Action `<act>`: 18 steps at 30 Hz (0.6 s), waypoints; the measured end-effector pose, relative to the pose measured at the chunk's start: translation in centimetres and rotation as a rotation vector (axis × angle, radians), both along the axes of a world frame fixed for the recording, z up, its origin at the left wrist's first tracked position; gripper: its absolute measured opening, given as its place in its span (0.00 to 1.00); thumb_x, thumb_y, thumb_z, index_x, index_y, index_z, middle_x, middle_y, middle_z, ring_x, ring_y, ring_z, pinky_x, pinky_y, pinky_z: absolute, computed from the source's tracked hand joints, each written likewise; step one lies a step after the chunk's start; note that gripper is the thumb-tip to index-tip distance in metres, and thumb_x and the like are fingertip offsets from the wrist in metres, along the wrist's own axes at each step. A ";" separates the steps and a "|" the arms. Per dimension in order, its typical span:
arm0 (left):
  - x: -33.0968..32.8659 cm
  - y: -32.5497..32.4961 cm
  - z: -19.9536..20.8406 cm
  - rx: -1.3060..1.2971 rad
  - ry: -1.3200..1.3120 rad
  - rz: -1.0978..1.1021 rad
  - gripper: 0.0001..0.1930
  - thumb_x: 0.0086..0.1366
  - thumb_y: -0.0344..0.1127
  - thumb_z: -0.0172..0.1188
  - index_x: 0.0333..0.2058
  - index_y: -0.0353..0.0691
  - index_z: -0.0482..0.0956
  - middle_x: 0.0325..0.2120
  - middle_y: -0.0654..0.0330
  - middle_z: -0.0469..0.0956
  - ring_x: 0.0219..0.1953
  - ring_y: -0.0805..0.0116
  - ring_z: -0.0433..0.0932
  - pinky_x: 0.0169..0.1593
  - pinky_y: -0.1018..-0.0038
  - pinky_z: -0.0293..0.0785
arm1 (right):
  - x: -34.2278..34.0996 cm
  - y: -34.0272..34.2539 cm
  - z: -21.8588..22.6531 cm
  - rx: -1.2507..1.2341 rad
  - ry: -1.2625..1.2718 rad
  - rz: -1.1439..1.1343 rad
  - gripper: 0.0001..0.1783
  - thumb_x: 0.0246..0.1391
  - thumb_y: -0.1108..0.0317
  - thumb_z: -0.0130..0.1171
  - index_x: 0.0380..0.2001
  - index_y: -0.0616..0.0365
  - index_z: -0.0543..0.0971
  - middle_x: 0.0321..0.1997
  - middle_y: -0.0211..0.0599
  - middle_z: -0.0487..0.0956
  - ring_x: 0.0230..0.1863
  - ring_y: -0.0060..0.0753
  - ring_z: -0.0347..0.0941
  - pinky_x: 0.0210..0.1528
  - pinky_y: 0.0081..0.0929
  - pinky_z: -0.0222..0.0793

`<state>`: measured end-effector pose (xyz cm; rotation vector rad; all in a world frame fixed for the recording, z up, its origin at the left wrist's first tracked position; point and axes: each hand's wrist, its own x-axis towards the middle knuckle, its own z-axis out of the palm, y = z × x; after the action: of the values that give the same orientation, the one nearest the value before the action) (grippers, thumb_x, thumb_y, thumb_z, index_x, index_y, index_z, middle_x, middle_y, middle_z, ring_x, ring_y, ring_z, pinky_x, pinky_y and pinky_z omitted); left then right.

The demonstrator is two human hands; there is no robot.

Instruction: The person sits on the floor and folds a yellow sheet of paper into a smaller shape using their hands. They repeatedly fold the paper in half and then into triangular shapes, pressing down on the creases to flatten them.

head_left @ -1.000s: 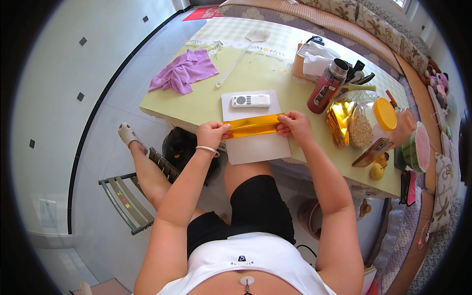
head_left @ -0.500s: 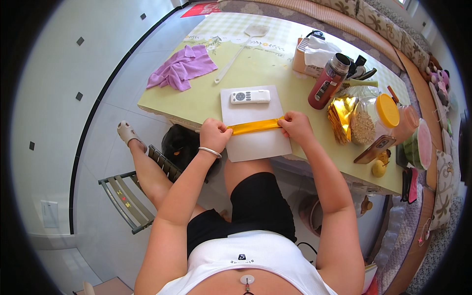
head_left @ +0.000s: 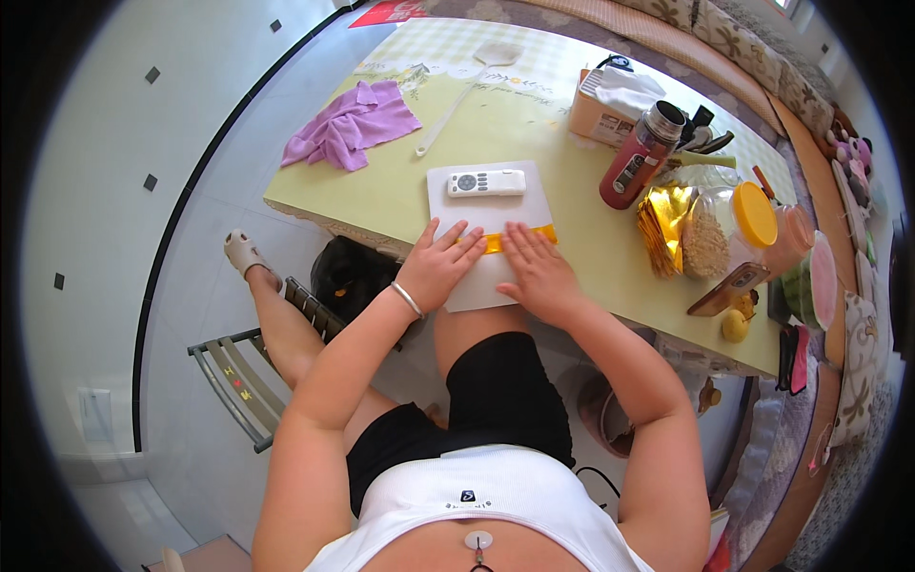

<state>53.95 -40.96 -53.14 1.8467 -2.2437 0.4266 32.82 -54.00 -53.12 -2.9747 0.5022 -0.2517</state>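
Note:
A strip of shiny gold foil (head_left: 493,244) lies crosswise on a white sheet (head_left: 477,291) at the table's near edge. My left hand (head_left: 441,261) rests flat over the strip's left part, fingers stretched out. Over its right part my right hand (head_left: 539,271) lies flat too, fingers extended, thumb pointing left. Only the strip's middle and its right end show between and beyond my fingers. Just above the strip, a white remote control (head_left: 486,183) sits on the same sheet.
A purple cloth (head_left: 353,129) and a pale spatula (head_left: 448,114) lie at the far left. To the right stand a tissue box (head_left: 599,116), a dark red thermos (head_left: 639,157), gold foil sheets (head_left: 664,224), a yellow-lidded jar (head_left: 710,238), a phone (head_left: 727,290) and a yellow fruit (head_left: 734,326).
Both hands have let go of the foil strip's ends, which they held pinched and stretched. They have moved inward and now lie flat on it, fingers spread out.

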 end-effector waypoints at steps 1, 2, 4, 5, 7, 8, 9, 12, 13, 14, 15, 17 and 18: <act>0.4 0.8 -0.1 0.005 0.015 0.025 0.24 0.64 0.30 0.53 0.60 0.43 0.75 0.65 0.59 0.71 0.70 0.59 0.65 0.73 0.49 0.51 | -0.7 -0.6 0.1 0.016 0.000 -0.028 0.42 0.66 0.46 0.52 0.72 0.63 0.58 0.79 0.46 0.54 0.80 0.42 0.46 0.78 0.42 0.44; 0.9 1.8 -0.4 0.010 0.030 0.049 0.25 0.63 0.29 0.52 0.60 0.41 0.75 0.66 0.58 0.70 0.70 0.58 0.65 0.72 0.49 0.52 | -1.5 -1.3 0.1 0.031 0.001 -0.055 0.42 0.66 0.47 0.52 0.72 0.63 0.58 0.79 0.45 0.55 0.80 0.42 0.46 0.78 0.41 0.44; 1.4 3.0 -0.7 -0.010 0.053 0.074 0.25 0.61 0.28 0.53 0.60 0.38 0.75 0.65 0.54 0.70 0.70 0.57 0.65 0.72 0.49 0.53 | -2.7 -2.2 0.2 0.033 -0.032 -0.080 0.39 0.66 0.48 0.52 0.71 0.63 0.61 0.78 0.45 0.57 0.79 0.42 0.49 0.78 0.41 0.45; 1.5 3.3 -0.9 -0.034 0.060 0.077 0.25 0.61 0.29 0.53 0.59 0.37 0.75 0.64 0.53 0.70 0.69 0.55 0.65 0.72 0.50 0.54 | -2.7 -2.4 0.1 0.016 -0.046 -0.077 0.37 0.66 0.49 0.52 0.70 0.63 0.63 0.76 0.45 0.60 0.78 0.42 0.51 0.78 0.42 0.46; 0.9 3.0 -0.2 -0.097 0.098 0.077 0.24 0.59 0.29 0.55 0.56 0.35 0.77 0.60 0.50 0.73 0.67 0.52 0.67 0.71 0.50 0.55 | -2.7 -2.7 0.3 -0.024 -0.067 -0.068 0.34 0.66 0.52 0.52 0.68 0.63 0.66 0.74 0.45 0.64 0.77 0.43 0.55 0.77 0.44 0.47; 0.3 2.5 0.1 -0.135 0.126 0.074 0.22 0.58 0.29 0.55 0.53 0.35 0.79 0.57 0.48 0.75 0.65 0.50 0.68 0.71 0.50 0.57 | -2.6 -2.6 0.4 -0.061 -0.040 -0.081 0.33 0.65 0.53 0.53 0.66 0.64 0.68 0.73 0.46 0.66 0.75 0.43 0.57 0.77 0.46 0.48; 0.0 1.8 0.7 -0.175 0.149 0.070 0.21 0.57 0.29 0.56 0.50 0.34 0.80 0.53 0.47 0.77 0.63 0.49 0.70 0.70 0.51 0.58 | -2.2 -2.4 1.0 -0.099 -0.018 -0.092 0.31 0.64 0.55 0.53 0.65 0.64 0.70 0.71 0.46 0.68 0.74 0.43 0.60 0.76 0.48 0.49; 0.1 0.2 1.0 -0.223 0.084 0.044 0.13 0.55 0.30 0.57 0.39 0.33 0.83 0.39 0.50 0.80 0.54 0.49 0.75 0.66 0.52 0.63 | -1.1 -2.1 2.4 -0.113 0.018 -0.120 0.27 0.61 0.59 0.55 0.59 0.64 0.74 0.67 0.47 0.72 0.70 0.44 0.65 0.74 0.55 0.52; 0.4 -0.2 1.1 -0.208 0.056 0.053 0.11 0.53 0.30 0.58 0.35 0.34 0.83 0.37 0.51 0.79 0.52 0.50 0.75 0.64 0.53 0.63 | -0.8 -2.0 2.9 -0.101 0.023 -0.128 0.26 0.59 0.61 0.56 0.57 0.64 0.75 0.66 0.48 0.73 0.69 0.45 0.66 0.73 0.56 0.53; 0.7 -0.5 1.2 -0.194 0.028 0.062 0.09 0.52 0.30 0.59 0.32 0.36 0.83 0.34 0.52 0.79 0.49 0.51 0.75 0.63 0.54 0.64 | -0.4 -1.9 3.5 -0.103 0.023 -0.125 0.23 0.58 0.62 0.57 0.53 0.63 0.76 0.62 0.47 0.76 0.66 0.45 0.69 0.72 0.57 0.54; 1.1 -0.8 1.3 -0.178 -0.001 0.072 0.07 0.51 0.31 0.59 0.28 0.37 0.83 0.32 0.54 0.79 0.46 0.53 0.75 0.61 0.55 0.65 | -0.1 -1.8 4.0 -0.105 0.022 -0.122 0.20 0.56 0.62 0.58 0.48 0.62 0.77 0.58 0.46 0.78 0.62 0.45 0.71 0.70 0.58 0.56; 2.2 -1.4 1.7 -0.132 0.186 0.101 0.05 0.49 0.30 0.61 0.25 0.39 0.83 0.29 0.56 0.79 0.47 0.53 0.76 0.61 0.56 0.65 | 0.5 -2.3 3.8 -0.141 -0.038 -0.111 0.13 0.53 0.65 0.58 0.40 0.59 0.79 0.47 0.43 0.80 0.54 0.44 0.75 0.67 0.58 0.61; 2.5 -2.0 1.9 -0.108 0.280 0.107 0.04 0.48 0.30 0.61 0.24 0.40 0.82 0.28 0.57 0.79 0.47 0.53 0.76 0.61 0.57 0.65 | 0.7 -3.0 2.6 -0.178 -0.096 -0.114 0.09 0.52 0.66 0.58 0.35 0.57 0.80 0.41 0.41 0.80 0.49 0.43 0.77 0.65 0.56 0.63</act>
<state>56.45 -42.93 -51.22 1.8481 -1.9094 0.2796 33.52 -57.03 -50.48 -3.0890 0.6721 -0.4711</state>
